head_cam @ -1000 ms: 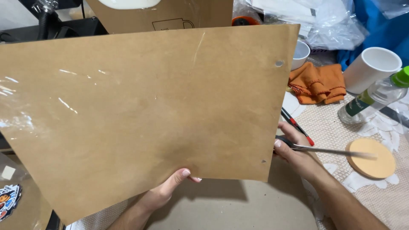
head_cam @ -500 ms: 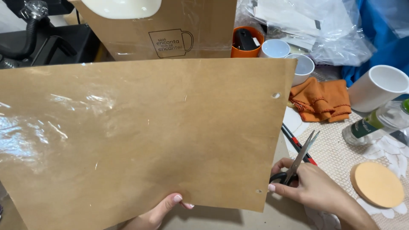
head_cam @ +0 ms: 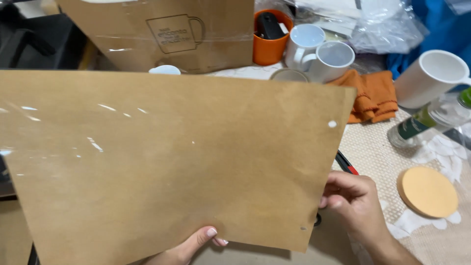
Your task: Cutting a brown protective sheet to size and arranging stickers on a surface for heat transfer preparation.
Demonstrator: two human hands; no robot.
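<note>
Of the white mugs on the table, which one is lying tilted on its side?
The large white mug at far right, beside the orange cloth; the two smaller mugs by the orange cup stand upright.

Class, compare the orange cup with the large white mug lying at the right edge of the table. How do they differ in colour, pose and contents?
The orange cup is bright orange; the large white mug is plain white. The orange cup stands upright, while the white mug is tipped on its side, its mouth facing up and to the right. The orange cup holds a dark object; the white mug looks empty. Both are round drinking vessels resting on the cluttered table.
</note>
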